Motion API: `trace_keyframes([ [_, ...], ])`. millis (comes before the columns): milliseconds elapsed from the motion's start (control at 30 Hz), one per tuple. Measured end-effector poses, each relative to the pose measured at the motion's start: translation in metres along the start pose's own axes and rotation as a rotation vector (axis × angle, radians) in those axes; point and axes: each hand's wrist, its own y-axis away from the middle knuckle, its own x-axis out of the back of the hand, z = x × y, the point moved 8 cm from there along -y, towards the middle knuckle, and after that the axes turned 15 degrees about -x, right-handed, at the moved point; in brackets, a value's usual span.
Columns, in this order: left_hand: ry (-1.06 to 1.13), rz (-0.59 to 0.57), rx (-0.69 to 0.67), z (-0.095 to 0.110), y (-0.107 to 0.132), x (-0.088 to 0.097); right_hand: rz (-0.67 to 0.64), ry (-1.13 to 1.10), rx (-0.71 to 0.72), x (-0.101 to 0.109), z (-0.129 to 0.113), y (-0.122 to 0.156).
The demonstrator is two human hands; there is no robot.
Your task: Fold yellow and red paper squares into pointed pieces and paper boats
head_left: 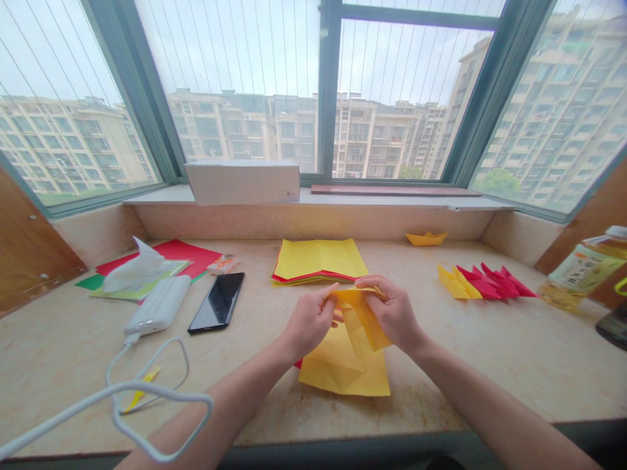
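Between my two hands is a folded sheet of yellow-orange paper [367,323], held up over the counter. My left hand [311,320] pinches its left edge with thumb and fingers. At the upper right, my right hand [392,310] grips the same paper, thumb in front. Below it lies a creased yellow-orange sheet [343,372], with a bit of red paper showing at its left side. Just beyond my hands rests a stack of yellow and red paper [318,260].
Folded yellow and red paper pieces [494,282] and a paper boat [427,239] are on the right, near a drink bottle [580,271]. To the left lie a phone [217,303], a white power bank [159,305] with a looping cable [161,391], and tissue [140,266] over coloured sheets.
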Motion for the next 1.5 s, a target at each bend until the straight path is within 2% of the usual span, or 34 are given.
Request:
trace_keyframes([
  [133, -0.016, 0.038, 0.0, 0.005, 0.0, 0.005, -0.014, -0.005, 0.04, -0.002, -0.002, 0.002],
  [300, -0.037, 0.053, -0.008, 0.009, -0.002, 0.011, -0.092, 0.016, 0.078, -0.009, -0.006, 0.004],
  [500, -0.023, 0.175, -0.009, 0.005, -0.001, 0.022, -0.139, 0.094, 0.037, -0.016, -0.003, 0.004],
  [733, 0.061, 0.034, -0.02, 0.009, -0.002, 0.007, -0.008, -0.003, -0.126, 0.0, 0.014, -0.002],
  [833, -0.047, 0.027, -0.071, 0.011, -0.003, 0.011, -0.018, -0.022, -0.124, -0.001, 0.014, -0.001],
  [1000, -0.303, 0.092, -0.175, 0.017, -0.004, 0.025, -0.151, -0.01, -0.114, -0.016, 0.015, 0.005],
  [1100, -0.42, 0.132, -0.174, 0.019, -0.004, 0.032, -0.202, 0.006, -0.111, -0.024, 0.014, 0.01],
  [1233, -0.447, 0.176, -0.111, 0.016, -0.004, 0.038, -0.282, 0.03, -0.132, -0.032, 0.016, 0.015],
  [1500, -0.454, 0.17, -0.13, 0.01, -0.005, 0.037, -0.126, 0.195, -0.057, -0.016, 0.017, 0.01],
])
